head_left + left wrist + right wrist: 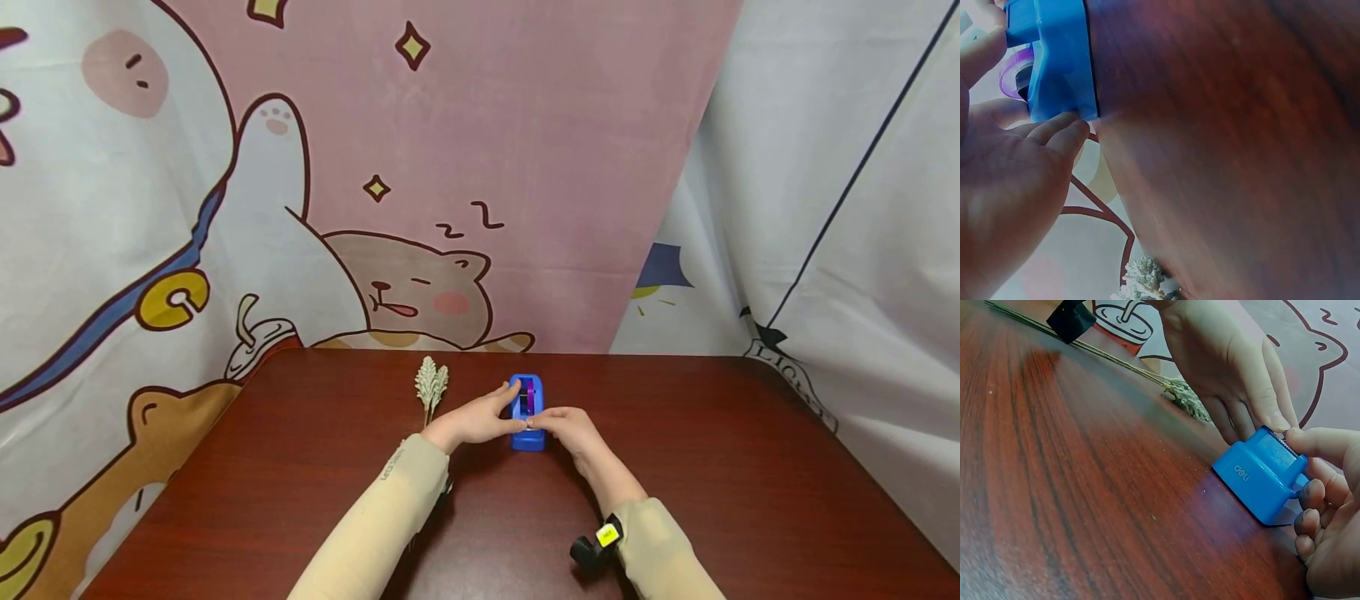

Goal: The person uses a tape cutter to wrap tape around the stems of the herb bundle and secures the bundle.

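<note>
One blue tape dispenser (1259,478) stands upright on the brown table (712,467), its long sides running away from the person, with a purple roll (531,397) in its slot. It sits near the table's far edge, with only a narrow strip of wood behind it.

The left hand (480,418) comes in from the left, thumb and forefinger spread apart. The thumb tip reaches the cutting strip on the dispenser's nearer part; the other fingertips touch its far end. From the right, the right hand (573,430) brings thumb and forefinger together at that same strip, its remaining fingers curled beside the blue wall. Whether those two tips pinch any tape is too small to tell.

Just left of the dispenser, dried grass stalks (431,385) lie partly under the left arm, their heads close to the far edge. Rightward, wood stretches wide to the slanting right edge, leaving sideways room; more runs toward the person between both pale sleeves (382,521). Beyond the far edge hangs a pink and white cartoon cloth (585,167), close behind the dispenser.
</note>
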The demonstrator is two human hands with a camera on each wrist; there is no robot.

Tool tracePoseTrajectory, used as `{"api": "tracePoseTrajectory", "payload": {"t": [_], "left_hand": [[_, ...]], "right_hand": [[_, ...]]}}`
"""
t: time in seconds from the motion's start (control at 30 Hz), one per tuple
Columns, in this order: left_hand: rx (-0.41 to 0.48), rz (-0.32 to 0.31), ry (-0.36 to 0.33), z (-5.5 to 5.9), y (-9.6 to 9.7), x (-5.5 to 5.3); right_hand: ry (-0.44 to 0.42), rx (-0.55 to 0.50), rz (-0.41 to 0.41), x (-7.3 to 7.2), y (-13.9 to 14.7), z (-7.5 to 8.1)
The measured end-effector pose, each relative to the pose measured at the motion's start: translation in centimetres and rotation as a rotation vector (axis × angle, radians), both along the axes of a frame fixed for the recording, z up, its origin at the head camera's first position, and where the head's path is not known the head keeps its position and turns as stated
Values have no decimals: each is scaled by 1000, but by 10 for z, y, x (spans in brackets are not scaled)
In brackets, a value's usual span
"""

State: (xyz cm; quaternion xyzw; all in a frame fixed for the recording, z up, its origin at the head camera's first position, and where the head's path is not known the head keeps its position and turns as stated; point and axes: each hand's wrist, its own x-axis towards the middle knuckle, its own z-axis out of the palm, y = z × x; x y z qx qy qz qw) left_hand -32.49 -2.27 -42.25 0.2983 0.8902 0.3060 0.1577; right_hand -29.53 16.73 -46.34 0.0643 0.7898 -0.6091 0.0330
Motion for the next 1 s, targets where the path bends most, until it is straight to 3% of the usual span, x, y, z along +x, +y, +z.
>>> {"api": "tracePoseTrajectory", "payload": {"t": [0.37,0.57,1.0], "left_hand": [[10,6,-6,-1,-1,-1],[11,9,-13,-4,-1,-3],[40,10,-30,-2,-1,1]], "right_hand": [[-19,-163,-22,1,1,4],[-22,-112,-22,4,1,3],[9,-121,-58,13,-3,2]]}}
